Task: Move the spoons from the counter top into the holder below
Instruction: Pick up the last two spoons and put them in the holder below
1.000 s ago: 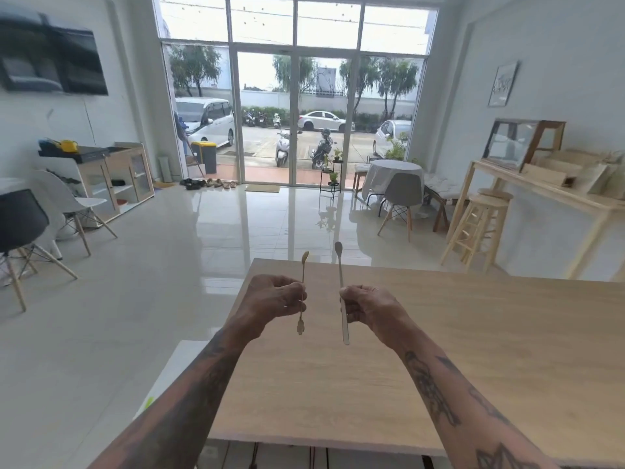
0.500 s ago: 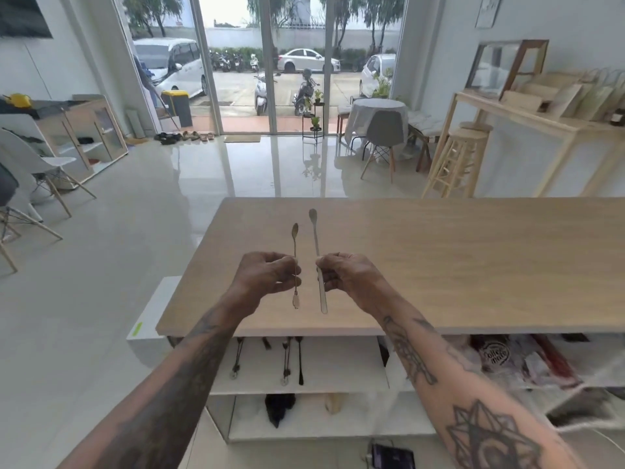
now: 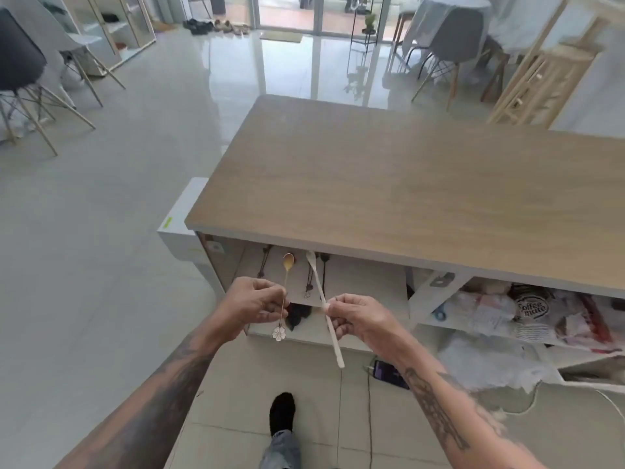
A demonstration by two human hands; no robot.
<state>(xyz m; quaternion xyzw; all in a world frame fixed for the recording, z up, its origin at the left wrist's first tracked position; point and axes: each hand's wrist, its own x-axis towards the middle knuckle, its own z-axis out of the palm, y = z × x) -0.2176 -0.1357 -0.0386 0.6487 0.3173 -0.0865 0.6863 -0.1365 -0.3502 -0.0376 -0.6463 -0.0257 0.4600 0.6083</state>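
Note:
My left hand (image 3: 254, 304) pinches a thin gold spoon (image 3: 286, 277) with a white flower charm at its lower end, bowl pointing up. My right hand (image 3: 356, 318) grips a long white spoon (image 3: 318, 279) that tilts, bowl up and handle down to the right. Both spoons are held in front of the open shelf (image 3: 358, 282) under the wooden counter top (image 3: 406, 184). Several dark spoons (image 3: 308, 282) hang under the counter's front edge, behind the two bowls. What they hang from is hidden by the counter edge.
The right shelf compartment holds plastic bags and a Coffee mate pack (image 3: 532, 311). A dark device with a cable (image 3: 389, 372) lies on the floor tiles. My foot in a black sock (image 3: 282, 414) stands below the hands. A white box (image 3: 179, 228) sits at the counter's left end.
My view has tilted down from the room to the shelf. Both hands have come down from above the counter top to below its front edge, each still holding its spoon.

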